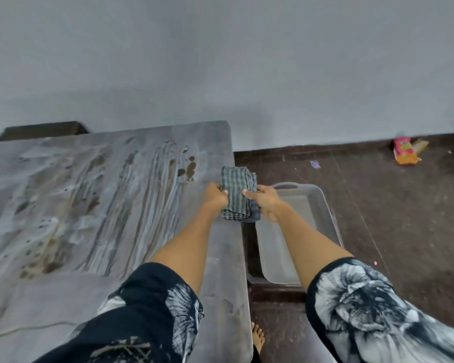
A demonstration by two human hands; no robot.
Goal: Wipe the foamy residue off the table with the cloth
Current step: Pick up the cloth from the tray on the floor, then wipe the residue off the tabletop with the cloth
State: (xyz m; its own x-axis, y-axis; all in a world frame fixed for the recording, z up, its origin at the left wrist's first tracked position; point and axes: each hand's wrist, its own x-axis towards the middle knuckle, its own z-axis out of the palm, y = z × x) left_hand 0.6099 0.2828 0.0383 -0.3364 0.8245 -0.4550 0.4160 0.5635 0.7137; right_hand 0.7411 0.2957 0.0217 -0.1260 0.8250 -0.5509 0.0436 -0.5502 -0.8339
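Both hands hold a folded, grey-and-dark striped cloth (237,192) above the right edge of the table (220,258): the left hand (216,196) pinches its left side, the right hand (265,201) grips its right side. White foamy residue (63,195) streaks the tabletop with brownish patches, and a clear plastic tub (323,205) sits just beside the table.

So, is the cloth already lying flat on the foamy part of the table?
No, both hands, left and right, hold the folded cloth up at the table's right edge.

Dark sleeves (152,310) with large white floral prints, bare forearms
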